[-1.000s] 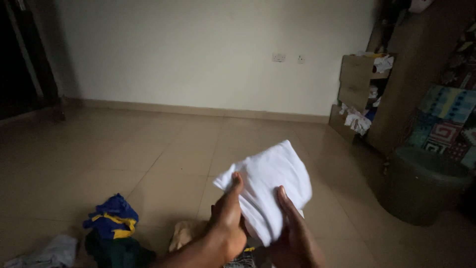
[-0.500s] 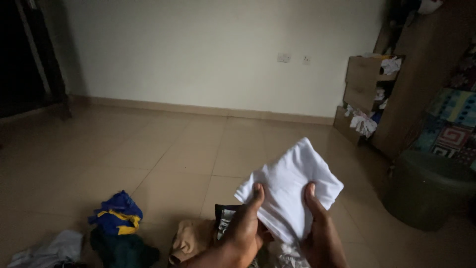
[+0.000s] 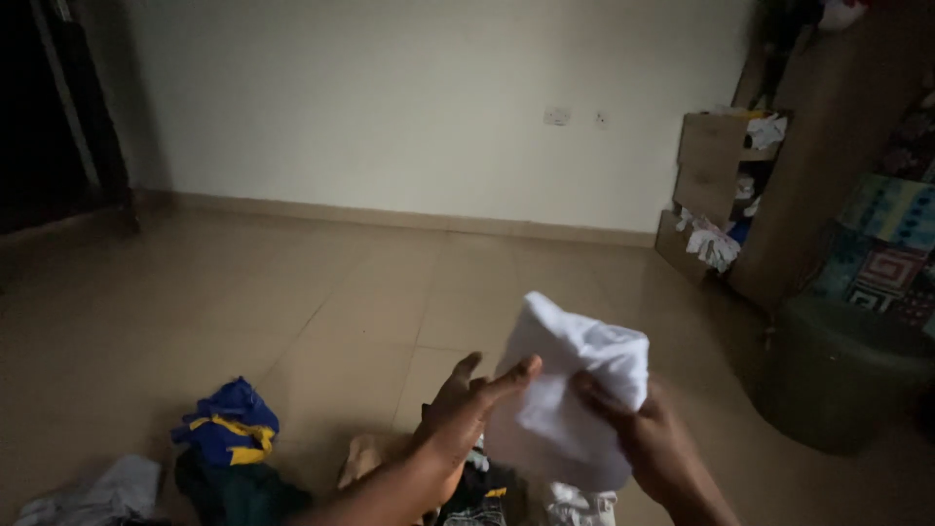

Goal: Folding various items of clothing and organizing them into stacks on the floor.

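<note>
— Where is the white cloth [image 3: 570, 409]?
— Held up above the floor [image 3: 292, 312] and a clothes pile [image 3: 467, 487]; the right hand [image 3: 657, 443] has it in a clenched grip; the left hand [image 3: 463, 409] is released, fingers spread, touching its edge.

- A blue and yellow garment [image 3: 227, 426] is lying crumpled on the tiled floor [image 3: 292, 292] at lower left.
- A dark green garment [image 3: 234, 495] is lying just below it, touching it.
- A pale grey cloth [image 3: 93, 497] is lying near the bottom left corner.
- A tan garment [image 3: 368, 458] is showing at the bottom edge.
- A dark round stool [image 3: 842, 375] is standing at right.
- Wooden drawers [image 3: 716, 170] are hanging open by the wall, with white cloths [image 3: 709, 242] spilling out.
- A patterned fabric [image 3: 891, 244] is hanging at far right.
- Wall sockets [image 3: 557, 116] are sitting on the pale wall [image 3: 390, 97].
</note>
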